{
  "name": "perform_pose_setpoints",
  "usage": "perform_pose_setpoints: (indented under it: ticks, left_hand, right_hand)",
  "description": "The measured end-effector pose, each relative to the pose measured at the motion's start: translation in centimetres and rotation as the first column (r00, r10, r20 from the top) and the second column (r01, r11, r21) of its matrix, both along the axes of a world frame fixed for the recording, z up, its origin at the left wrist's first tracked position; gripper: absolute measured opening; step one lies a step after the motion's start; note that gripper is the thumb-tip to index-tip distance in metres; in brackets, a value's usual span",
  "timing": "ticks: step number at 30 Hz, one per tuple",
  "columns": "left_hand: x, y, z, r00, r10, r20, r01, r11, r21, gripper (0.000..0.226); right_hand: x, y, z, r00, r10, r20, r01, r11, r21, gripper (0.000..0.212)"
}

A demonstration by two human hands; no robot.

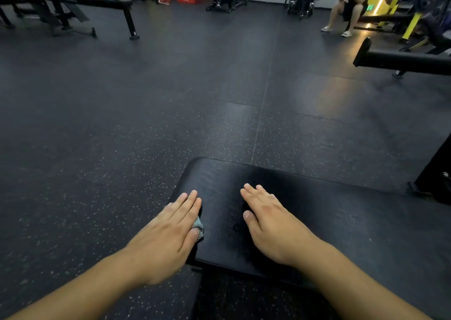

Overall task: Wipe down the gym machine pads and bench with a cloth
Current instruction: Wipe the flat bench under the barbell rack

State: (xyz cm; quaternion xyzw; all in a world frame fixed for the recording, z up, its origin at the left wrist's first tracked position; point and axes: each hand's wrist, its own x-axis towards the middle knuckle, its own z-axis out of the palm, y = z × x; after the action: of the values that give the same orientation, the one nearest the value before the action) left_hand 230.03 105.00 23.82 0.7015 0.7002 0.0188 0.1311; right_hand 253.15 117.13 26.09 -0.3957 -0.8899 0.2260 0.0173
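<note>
A black padded bench [341, 222] runs from the lower middle to the right. My left hand [168, 234] lies flat with straight fingers over the bench's left edge and presses a grey-green cloth [199, 229] under the palm. Only a small corner of the cloth shows by the thumb. My right hand [271, 224] rests flat on the bench top with straight fingers and holds nothing.
Dark speckled rubber floor [170, 100] spreads ahead. Another flat bench [102, 2] stands far left with a bottle on it. A black bench end [400, 61] juts in at the right. A seated person [351, 4] is at the far right, by yellow machines.
</note>
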Motion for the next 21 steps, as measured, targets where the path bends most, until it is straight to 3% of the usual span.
perform_pose_setpoints:
  ticks: [6, 12, 21]
  left_hand:
    - [-0.7, 5.6, -0.1, 1.000, 0.002, -0.014, -0.002, 1.000, 0.007, 0.063]
    - [1.9, 16.1, -0.2, 0.989, 0.145, 0.008, -0.144, 0.985, -0.099, 0.065]
    - [14.5, 15.8, 0.8, 0.991, -0.129, 0.045, 0.134, 0.980, -0.149, 0.066]
  right_hand:
    - [1.6, 0.3, -0.4, 0.999, -0.030, 0.025, 0.030, 0.999, -0.020, 0.057]
    - [3.2, 0.9, -0.2, 0.996, -0.088, 0.019, 0.088, 0.996, -0.006, 0.056]
    - [12.3, 3.0, 1.4, 0.904, -0.422, -0.070, 0.421, 0.907, -0.031, 0.056]
